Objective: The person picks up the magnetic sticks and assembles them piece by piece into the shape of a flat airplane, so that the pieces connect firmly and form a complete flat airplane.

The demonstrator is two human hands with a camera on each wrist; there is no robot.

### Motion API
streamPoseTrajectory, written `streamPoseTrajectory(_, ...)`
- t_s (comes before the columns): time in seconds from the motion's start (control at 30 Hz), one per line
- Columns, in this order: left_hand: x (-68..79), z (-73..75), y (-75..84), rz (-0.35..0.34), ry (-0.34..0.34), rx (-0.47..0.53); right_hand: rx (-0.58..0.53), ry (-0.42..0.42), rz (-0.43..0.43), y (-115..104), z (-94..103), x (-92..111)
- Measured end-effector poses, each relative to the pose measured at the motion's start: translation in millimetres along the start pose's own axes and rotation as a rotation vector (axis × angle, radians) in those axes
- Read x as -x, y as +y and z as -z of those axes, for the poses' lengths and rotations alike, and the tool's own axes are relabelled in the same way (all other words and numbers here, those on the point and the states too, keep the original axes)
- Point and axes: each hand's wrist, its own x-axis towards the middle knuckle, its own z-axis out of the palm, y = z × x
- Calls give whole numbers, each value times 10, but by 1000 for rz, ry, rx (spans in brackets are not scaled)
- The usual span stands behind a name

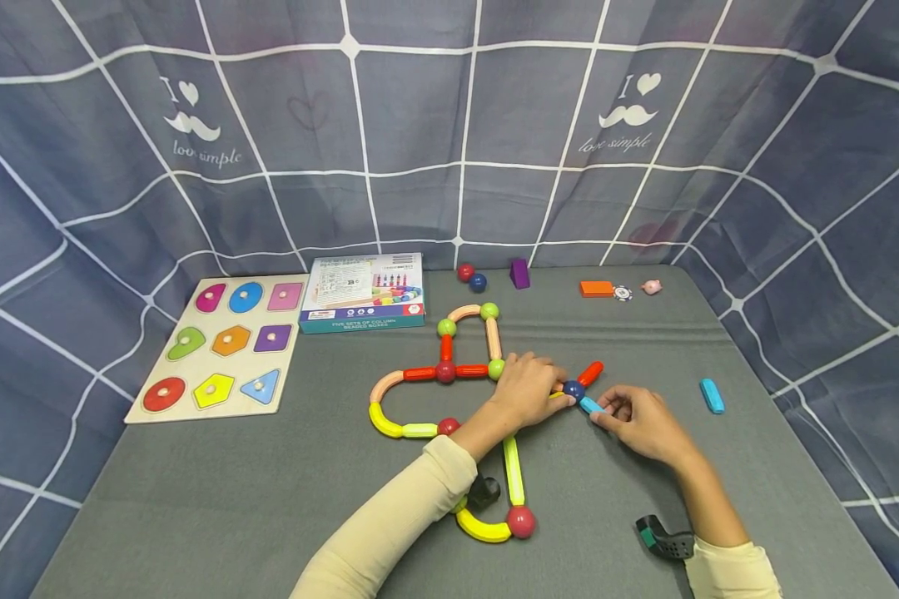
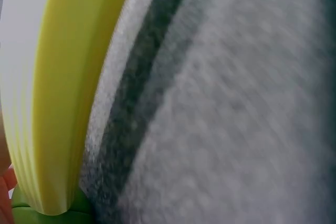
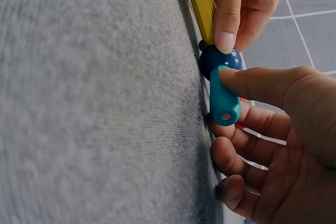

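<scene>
My right hand pinches a short light blue magnetic stick between thumb and fingers. One end of that stick touches a dark blue ball. From the other side, the thumb and fingers of my left hand pinch the ball, close to where a yellow stick meets it. A red stick angles off the ball, up and to the right. Left of the hands lies a linked figure of balls and sticks, including a red ball and a green ball. My left forearm hides part of it.
A shape puzzle board and a toy box lie at the back left. Loose pieces include a purple block, an orange block and another light blue stick. A patterned curtain borders the grey table.
</scene>
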Motion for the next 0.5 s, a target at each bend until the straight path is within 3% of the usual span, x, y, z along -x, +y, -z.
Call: streamPoseTrajectory(0.5, 201, 91, -140, 21, -16, -4, -53, -50, 52, -110, -122, -57)
